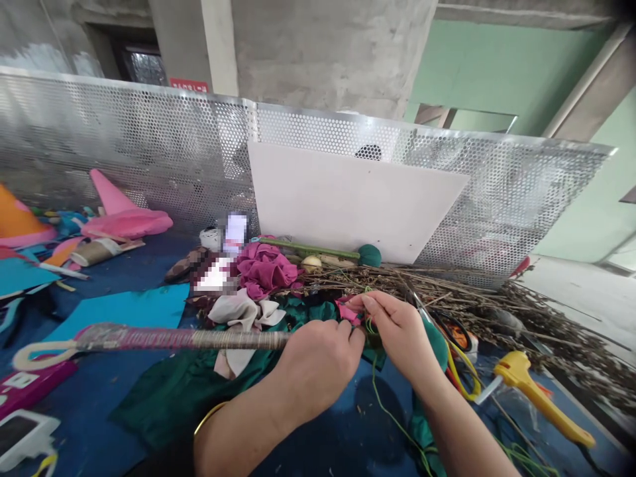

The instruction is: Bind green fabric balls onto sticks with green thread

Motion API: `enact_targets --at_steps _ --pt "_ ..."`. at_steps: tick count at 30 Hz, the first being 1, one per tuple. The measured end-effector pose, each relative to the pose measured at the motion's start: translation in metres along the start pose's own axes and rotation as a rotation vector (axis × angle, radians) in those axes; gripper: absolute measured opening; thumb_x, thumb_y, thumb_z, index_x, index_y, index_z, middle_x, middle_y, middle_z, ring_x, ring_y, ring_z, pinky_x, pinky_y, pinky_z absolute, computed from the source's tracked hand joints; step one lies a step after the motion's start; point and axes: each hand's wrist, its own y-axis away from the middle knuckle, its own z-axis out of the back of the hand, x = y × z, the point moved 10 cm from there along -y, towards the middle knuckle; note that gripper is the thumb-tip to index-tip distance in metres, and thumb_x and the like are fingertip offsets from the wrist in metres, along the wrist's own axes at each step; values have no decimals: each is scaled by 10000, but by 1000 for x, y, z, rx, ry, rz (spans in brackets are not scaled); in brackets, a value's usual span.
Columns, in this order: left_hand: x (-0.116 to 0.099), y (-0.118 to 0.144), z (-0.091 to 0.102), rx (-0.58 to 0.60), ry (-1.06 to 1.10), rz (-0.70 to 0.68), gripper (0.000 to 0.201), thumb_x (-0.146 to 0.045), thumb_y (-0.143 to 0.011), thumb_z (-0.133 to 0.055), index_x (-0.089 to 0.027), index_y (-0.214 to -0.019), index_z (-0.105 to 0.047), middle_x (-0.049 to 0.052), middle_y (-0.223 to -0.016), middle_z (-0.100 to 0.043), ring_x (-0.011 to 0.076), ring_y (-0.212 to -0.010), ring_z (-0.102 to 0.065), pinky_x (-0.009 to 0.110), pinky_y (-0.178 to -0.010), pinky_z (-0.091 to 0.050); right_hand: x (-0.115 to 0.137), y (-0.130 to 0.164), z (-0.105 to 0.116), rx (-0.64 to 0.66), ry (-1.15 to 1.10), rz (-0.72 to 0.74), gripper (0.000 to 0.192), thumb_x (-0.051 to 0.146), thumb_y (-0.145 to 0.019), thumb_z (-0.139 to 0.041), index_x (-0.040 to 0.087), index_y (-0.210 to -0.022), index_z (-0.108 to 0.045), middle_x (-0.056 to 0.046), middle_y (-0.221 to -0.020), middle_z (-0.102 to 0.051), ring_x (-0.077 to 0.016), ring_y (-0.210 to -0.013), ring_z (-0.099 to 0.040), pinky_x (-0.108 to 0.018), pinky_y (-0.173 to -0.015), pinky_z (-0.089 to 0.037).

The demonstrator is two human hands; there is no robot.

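Your left forearm crosses the bottom of the view, a thin gold bangle [211, 416] at the wrist, and your left hand [318, 361] is clenched around the end of a long wrapped stick [173, 338] that runs off to the left over the blue table [99, 391]. Your right hand [405, 331] sits just beside it, thumb and forefinger pinching a small pink fabric piece [348, 310] right at the stick's near end. A green thread [392, 411] trails down from under your hands across the tabletop. Both hands hover over crumpled dark green cloth [189, 391].

You look to be in the middle of fixing the pink piece onto the stick's tip, with the binding not yet finished. The next move likely calls for keeping the left grip steady so the stick does not roll, while the right fingers press the fabric tight and take up the thread.

Dry twigs [497, 305] lie behind your hands, a yellow glue gun [536, 391] near your right.
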Motion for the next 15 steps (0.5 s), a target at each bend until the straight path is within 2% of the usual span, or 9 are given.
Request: enact_targets --at_steps 4,9,15 --pt "-8 1 8 -97 -130 -34 263 -59 -876 -325 -120 -999 -549 59 -715 -578 184 -593 -567 288 -479 -401 -7 -2 0 -7 -116 -70 285 380 -885 -534 194 -797 -731 -59 -824 -749 -225 -804 -691 -340 -755 -540" --pt "-11 2 14 -152 -157 -41 362 -81 -894 -317 -113 -1225 -457 52 -744 -594 178 -584 -566 284 -478 -387 -6 -1 3 -7 -118 -79 290 386 -887 -523 199 -811 -730 -62 -849 -749 -234 -838 -687 -359 -789 -532" --pt "-8 1 11 -125 -136 -41 272 -60 -846 -384 -139 -1056 -540 51 -715 -584 187 -596 -575 275 -496 -409 -6 -3 1 -11 -108 -77 279 367 -877 -531 207 -775 -735 -56 -833 -744 -230 -848 -673 -359 -804 -511"
